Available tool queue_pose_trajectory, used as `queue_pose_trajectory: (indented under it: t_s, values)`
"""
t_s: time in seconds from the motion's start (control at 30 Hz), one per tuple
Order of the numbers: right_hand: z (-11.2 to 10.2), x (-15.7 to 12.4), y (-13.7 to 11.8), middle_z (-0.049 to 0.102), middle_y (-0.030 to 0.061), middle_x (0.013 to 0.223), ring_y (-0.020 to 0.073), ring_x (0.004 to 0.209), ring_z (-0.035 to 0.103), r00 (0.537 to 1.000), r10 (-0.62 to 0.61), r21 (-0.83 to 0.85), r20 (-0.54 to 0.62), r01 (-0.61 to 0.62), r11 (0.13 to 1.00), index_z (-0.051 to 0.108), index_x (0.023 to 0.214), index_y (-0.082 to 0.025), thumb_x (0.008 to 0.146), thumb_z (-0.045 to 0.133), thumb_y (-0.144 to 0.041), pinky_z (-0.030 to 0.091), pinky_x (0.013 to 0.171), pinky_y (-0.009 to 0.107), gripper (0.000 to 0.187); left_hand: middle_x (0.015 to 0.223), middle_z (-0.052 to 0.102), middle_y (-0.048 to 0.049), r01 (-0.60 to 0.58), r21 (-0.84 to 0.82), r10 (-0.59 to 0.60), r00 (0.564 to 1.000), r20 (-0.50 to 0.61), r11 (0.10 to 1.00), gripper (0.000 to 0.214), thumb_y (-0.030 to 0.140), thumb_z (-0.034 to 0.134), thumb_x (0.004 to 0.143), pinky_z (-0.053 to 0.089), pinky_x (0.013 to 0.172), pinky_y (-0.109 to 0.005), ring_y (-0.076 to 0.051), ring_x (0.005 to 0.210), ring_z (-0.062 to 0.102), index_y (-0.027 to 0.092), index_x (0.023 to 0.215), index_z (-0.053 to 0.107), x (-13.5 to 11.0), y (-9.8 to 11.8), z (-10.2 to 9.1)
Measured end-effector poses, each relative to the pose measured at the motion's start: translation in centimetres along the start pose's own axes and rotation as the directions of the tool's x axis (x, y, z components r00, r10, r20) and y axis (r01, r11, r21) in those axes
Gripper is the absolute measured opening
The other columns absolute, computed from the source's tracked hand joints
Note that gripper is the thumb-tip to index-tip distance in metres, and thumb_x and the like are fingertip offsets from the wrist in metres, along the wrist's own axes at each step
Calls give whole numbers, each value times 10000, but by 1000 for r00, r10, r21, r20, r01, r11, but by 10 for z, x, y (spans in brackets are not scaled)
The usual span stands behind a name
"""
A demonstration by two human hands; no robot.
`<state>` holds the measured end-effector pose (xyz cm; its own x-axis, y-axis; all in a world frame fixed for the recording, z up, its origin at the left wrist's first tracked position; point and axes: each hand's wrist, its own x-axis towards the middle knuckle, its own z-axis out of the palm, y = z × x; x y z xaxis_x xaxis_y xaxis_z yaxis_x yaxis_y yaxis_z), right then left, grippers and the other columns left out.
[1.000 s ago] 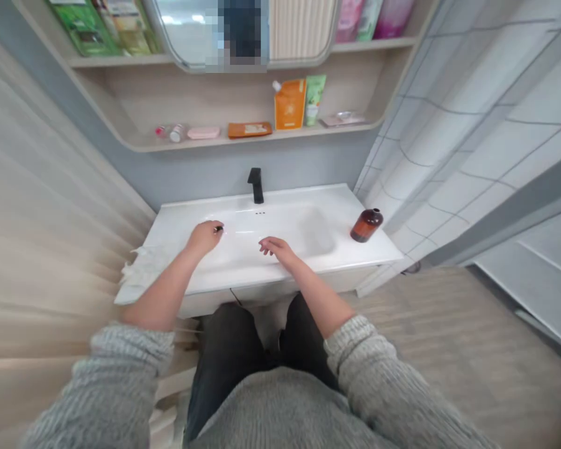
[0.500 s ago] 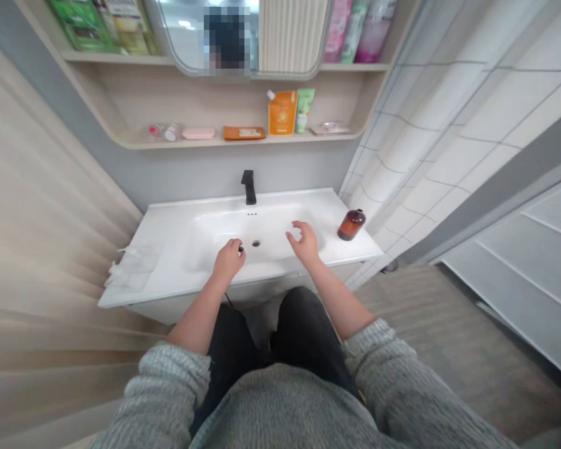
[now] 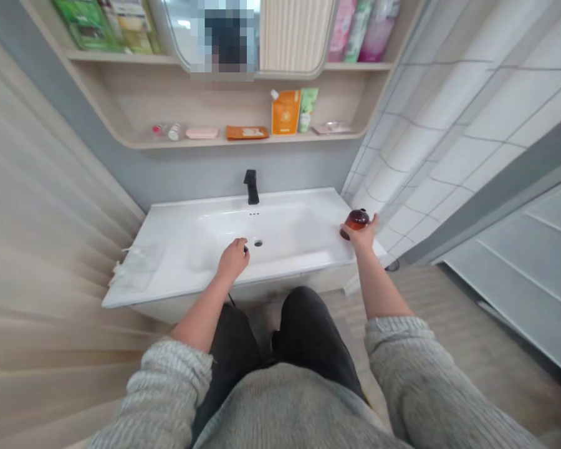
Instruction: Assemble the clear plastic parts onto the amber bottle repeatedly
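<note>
On the right end of the white counter stands a brown see-through bottle (image 3: 356,219) with an uncapped neck. My right hand (image 3: 363,237) is around it, thumb on the left side and fingers on the right. Over the front of the white sink basin (image 3: 299,237), my left hand (image 3: 234,257) is closed on a small black object (image 3: 245,249), mostly hidden by the fingers. A thin dark line shows below the left wrist, by the counter's front edge.
A black faucet (image 3: 251,187) rises behind the basin. Clear plastic packaging (image 3: 138,268) lies at the counter's left end. Above, a shelf (image 3: 201,143) holds an orange pouch (image 3: 286,113), a green tube (image 3: 307,111) and small items. A tiled wall (image 3: 449,143) borders the right.
My right hand has moved right, from above the basin to the brown bottle, and closed around it. My left hand stays over the basin with the black object.
</note>
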<state>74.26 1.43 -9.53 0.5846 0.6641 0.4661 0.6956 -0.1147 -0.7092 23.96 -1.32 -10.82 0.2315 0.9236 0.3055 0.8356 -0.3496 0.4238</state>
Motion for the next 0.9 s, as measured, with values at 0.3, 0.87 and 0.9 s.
queue_pose_trajectory:
  t_s: [0.3, 0.87, 0.9]
  values:
    - [4, 0, -33, 767, 186, 1317, 366, 1185, 742, 963, 260, -53, 71, -257, 965, 575, 1462, -199, 658, 990, -442, 555, 1065, 477, 937, 1326, 741, -204, 23, 10, -23, 1000, -3, 1000, 445, 117, 637, 946, 559, 1096, -458, -354, 1243, 730, 167, 1388, 656, 2, -1, 3]
    - [102, -154, -191, 783, 50, 1254, 301, 1158, 753, 819, -263, 598, 510, -118, 793, 635, 1371, -264, 594, 999, -445, 578, 1118, 472, 877, 986, 811, -51, 207, -628, -357, 926, -121, 750, 153, 224, 802, 824, 623, 933, -432, -246, 901, 767, 243, 964, 744, 21, -44, 19]
    - [107, -161, -197, 784, 45, 1253, 297, 1157, 752, 805, -282, 607, 523, -119, 786, 635, 1373, -264, 593, 1000, -440, 571, 1128, 469, 878, 971, 806, -48, 206, -672, -392, 910, -136, 711, 164, 235, 814, 811, 620, 939, -432, -244, 909, 766, 241, 955, 736, 22, -47, 19]
